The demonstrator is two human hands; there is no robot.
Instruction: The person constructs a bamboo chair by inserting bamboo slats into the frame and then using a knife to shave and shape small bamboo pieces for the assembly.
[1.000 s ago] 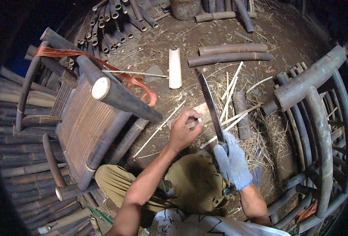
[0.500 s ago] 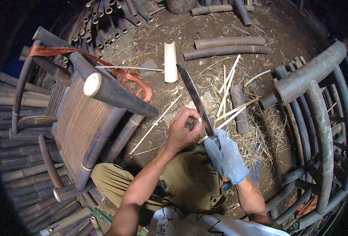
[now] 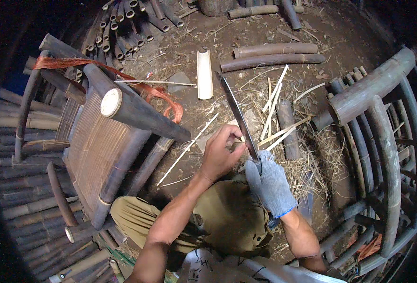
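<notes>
My bare left hand point(image 3: 220, 153) is closed in a pinch on a small pale piece of bamboo point(image 3: 243, 138), mostly covered by the fingers. My right hand point(image 3: 272, 181), in a grey knit glove, grips the handle of a long machete point(image 3: 236, 109). Its dark, narrow blade points away from me and slightly left, passing just right of the left fingertips at the bamboo piece. I cannot tell whether the edge touches it. Both hands are above my lap, over khaki trousers point(image 3: 232, 212).
A bamboo chair point(image 3: 95, 155) with orange cord point(image 3: 173, 113) stands left; another bamboo frame point(image 3: 383, 170) stands right. Ahead lie a split bamboo half point(image 3: 205, 75), dark poles point(image 3: 274, 59), pale strips point(image 3: 272, 106) and shavings point(image 3: 319, 170). Cut bamboo poles point(image 3: 118, 28) are piled at far left.
My right hand and the machete have shifted slightly right, and the blade tip has moved right and a little nearer the dark poles. My left hand has edged right, still pinching the bamboo piece.
</notes>
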